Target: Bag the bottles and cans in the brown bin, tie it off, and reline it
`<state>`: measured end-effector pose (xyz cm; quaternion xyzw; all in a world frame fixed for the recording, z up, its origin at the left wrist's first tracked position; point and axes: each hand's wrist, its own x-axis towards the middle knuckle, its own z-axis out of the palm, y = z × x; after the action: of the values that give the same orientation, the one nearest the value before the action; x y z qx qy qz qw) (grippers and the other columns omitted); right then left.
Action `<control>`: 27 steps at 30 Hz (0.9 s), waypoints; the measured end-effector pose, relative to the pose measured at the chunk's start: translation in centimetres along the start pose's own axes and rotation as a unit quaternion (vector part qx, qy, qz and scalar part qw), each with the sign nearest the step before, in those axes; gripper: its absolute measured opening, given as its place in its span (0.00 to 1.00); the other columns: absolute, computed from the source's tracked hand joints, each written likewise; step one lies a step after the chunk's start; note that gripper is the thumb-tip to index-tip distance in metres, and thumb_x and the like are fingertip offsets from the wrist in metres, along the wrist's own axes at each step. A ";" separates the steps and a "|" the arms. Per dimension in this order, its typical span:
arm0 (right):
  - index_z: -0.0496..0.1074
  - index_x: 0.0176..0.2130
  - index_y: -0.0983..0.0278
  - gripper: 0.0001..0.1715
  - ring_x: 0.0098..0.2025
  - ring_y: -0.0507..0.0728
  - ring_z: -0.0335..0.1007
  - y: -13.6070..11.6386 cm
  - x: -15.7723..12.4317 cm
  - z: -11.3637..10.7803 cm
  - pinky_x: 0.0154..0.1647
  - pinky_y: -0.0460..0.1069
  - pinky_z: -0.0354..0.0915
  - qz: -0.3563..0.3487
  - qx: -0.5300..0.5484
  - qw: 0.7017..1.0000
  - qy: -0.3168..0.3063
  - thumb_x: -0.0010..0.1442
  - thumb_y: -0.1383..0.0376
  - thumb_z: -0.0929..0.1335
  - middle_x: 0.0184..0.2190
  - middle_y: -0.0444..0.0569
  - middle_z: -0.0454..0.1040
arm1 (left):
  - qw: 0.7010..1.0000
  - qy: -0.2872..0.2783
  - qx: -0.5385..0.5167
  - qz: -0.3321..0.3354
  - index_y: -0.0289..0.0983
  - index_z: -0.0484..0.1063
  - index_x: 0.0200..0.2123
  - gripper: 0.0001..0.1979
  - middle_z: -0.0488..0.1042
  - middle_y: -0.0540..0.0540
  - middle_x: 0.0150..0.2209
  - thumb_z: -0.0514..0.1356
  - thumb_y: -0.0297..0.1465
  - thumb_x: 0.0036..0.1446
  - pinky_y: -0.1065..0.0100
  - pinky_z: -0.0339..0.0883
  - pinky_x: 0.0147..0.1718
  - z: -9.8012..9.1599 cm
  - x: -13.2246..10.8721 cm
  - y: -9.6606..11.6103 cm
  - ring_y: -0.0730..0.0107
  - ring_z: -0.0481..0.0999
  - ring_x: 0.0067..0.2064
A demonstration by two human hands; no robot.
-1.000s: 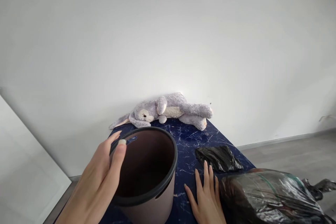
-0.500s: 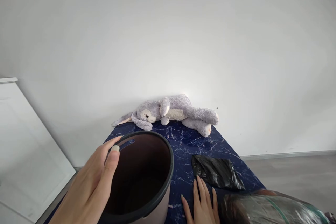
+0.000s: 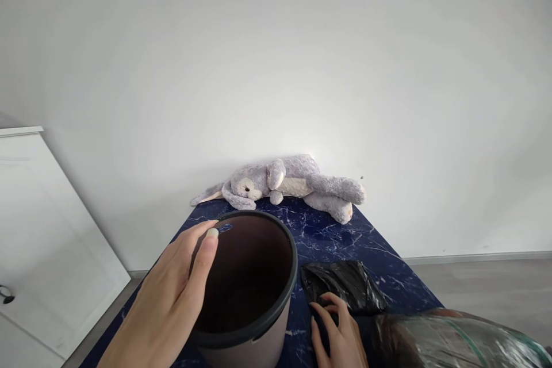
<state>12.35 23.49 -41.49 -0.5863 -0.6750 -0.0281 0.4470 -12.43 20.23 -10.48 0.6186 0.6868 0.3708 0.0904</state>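
My left hand (image 3: 172, 293) is closed on the left rim of a brownish bin (image 3: 263, 339) with a dark rim. The thumb lies inside the bin and the fingers lie outside. The bin stands upright, and its shadowed inside shows nothing lying in it. Right of it, a crumpled black plastic bag (image 3: 351, 284) lies flat on the blue marbled table (image 3: 328, 241). My right hand (image 3: 338, 333) is at the bag's near edge, fingers curled round a dark piece that appears to be part of it. The wrist is cut off below.
A grey plush rabbit (image 3: 293, 184) lies on its side at the table's far end, against the white wall (image 3: 276, 57). A shiny see-through plastic bundle with a green stripe (image 3: 457, 339) is at the lower right. A white cabinet (image 3: 52, 230) stands at the left.
My right hand's fingers have curled from lying flat to closing on the black bag. The bag has shifted a little left and nearer. The bin has moved slightly right with my left hand.
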 end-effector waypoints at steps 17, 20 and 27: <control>0.73 0.54 0.57 0.18 0.42 0.64 0.78 -0.2 0.9 -2.5 0.43 0.59 0.73 0.006 0.032 0.999 -0.034 0.76 0.57 0.59 0.41 0.53 0.79 | 0.995 -0.008 0.045 0.090 0.50 0.72 0.65 0.34 0.76 0.46 0.66 0.49 0.61 0.69 0.44 0.70 0.63 -1.2 -0.8 -0.3 0.41 0.72 0.68; 0.74 0.53 0.58 0.20 0.42 0.64 0.78 -1.1 1.7 -3.3 0.45 0.58 0.73 0.021 0.061 0.997 -0.033 0.76 0.54 0.59 0.40 0.53 0.79 | 0.994 0.010 0.043 0.102 0.50 0.73 0.64 0.35 0.77 0.46 0.65 0.53 0.63 0.66 0.45 0.71 0.62 -2.1 -0.9 -0.4 0.41 0.74 0.66; 0.70 0.55 0.61 0.20 0.41 0.59 0.80 -3.0 8.1 -8.0 0.45 0.52 0.74 0.073 0.114 0.990 -0.035 0.75 0.51 0.60 0.41 0.51 0.81 | 0.991 0.055 0.017 0.118 0.52 0.77 0.60 0.31 0.79 0.50 0.62 0.56 0.61 0.64 0.45 0.68 0.66 -4.3 -1.9 0.5 0.43 0.77 0.62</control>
<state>15.18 24.31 -30.06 -0.5795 -0.6446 0.1022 0.4881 -14.15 16.77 -7.72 0.6755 0.6192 0.4003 -0.0026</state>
